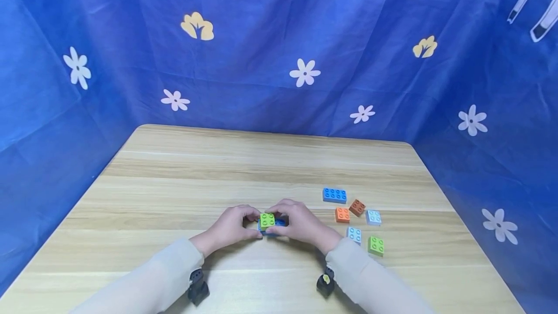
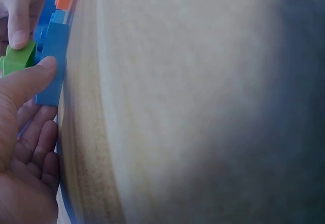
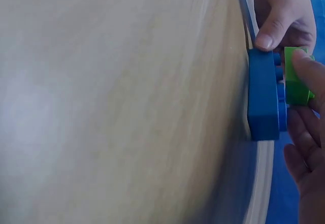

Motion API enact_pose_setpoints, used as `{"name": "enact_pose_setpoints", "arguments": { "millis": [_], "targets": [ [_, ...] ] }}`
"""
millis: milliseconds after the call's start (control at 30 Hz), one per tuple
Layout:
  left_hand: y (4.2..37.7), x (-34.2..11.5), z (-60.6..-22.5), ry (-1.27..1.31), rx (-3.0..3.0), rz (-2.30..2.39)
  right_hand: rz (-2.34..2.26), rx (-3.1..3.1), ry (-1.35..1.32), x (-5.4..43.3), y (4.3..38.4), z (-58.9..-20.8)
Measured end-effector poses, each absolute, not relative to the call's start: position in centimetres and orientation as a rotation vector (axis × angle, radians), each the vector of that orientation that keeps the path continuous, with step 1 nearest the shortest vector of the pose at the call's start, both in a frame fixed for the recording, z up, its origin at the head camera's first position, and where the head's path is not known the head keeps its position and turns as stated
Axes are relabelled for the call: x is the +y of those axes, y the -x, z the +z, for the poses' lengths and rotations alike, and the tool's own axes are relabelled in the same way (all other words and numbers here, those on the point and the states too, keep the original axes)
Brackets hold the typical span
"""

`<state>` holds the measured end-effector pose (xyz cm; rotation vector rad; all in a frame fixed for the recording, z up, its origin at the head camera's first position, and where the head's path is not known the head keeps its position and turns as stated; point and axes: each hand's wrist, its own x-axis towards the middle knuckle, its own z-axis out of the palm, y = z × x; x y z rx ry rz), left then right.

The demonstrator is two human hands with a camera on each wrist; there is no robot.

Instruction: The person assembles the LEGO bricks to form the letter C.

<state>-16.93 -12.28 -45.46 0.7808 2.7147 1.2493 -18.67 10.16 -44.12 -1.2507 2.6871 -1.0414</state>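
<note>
At the middle of the table, a long blue toy building brick (image 3: 263, 97) lies studs up. My left hand (image 1: 231, 227) holds its left end, with the thumb (image 2: 43, 71) on its near side and fingers around the far side. My right hand (image 1: 302, 224) pinches a small green toy building brick (image 1: 267, 222) between thumb and fingers. The green brick is right above the blue brick's left part, very close to its studs. The right wrist view shows a narrow gap between the two. Parts of both bricks are hidden behind the fingers.
Loose bricks lie right of my hands: a long blue one (image 1: 334, 195), an orange one (image 1: 342, 215), a brown one (image 1: 357, 207), two light blue ones (image 1: 373, 217) and a green one (image 1: 376, 246). Blue patterned cloth (image 1: 261, 101) hangs behind and beside the wooden table (image 1: 174, 178).
</note>
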Motion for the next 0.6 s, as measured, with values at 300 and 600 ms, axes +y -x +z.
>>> {"name": "enact_pose_setpoints", "arguments": {
  "millis": [300,600],
  "targets": [
    [16.8,-12.2,-45.4,-0.791,2.736,1.229,-1.053,2.718,1.243,9.1,18.6,-44.4],
    [16.9,-12.2,-45.4,-0.84,2.75,1.218,-1.049,2.744,1.232,8.4,18.6,-44.5]
  ]
}}
